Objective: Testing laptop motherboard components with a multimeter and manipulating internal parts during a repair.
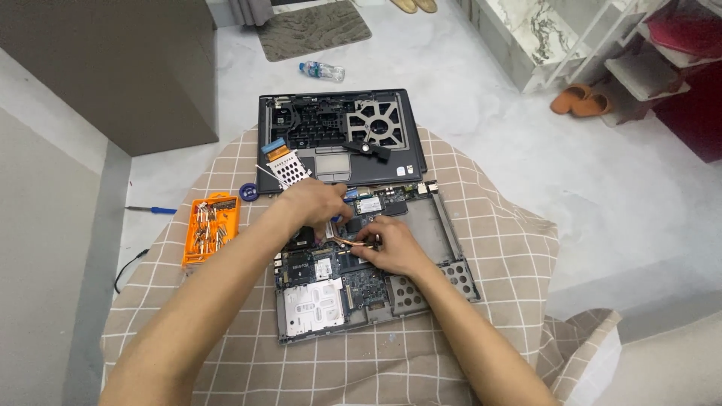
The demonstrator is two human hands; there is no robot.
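The laptop base (361, 278) lies open on the table (481, 248), its top cover (338, 135) already off behind it; the board remains in place; left hand (316, 204) fingers curl over the board; right hand (395, 244) fingers pinch a copper pipe (352, 242).

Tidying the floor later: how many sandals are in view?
4, all partly visible: two orange sandals lie side by side on the floor by the white shelf at right; two tan ones are cut off at the top edge.
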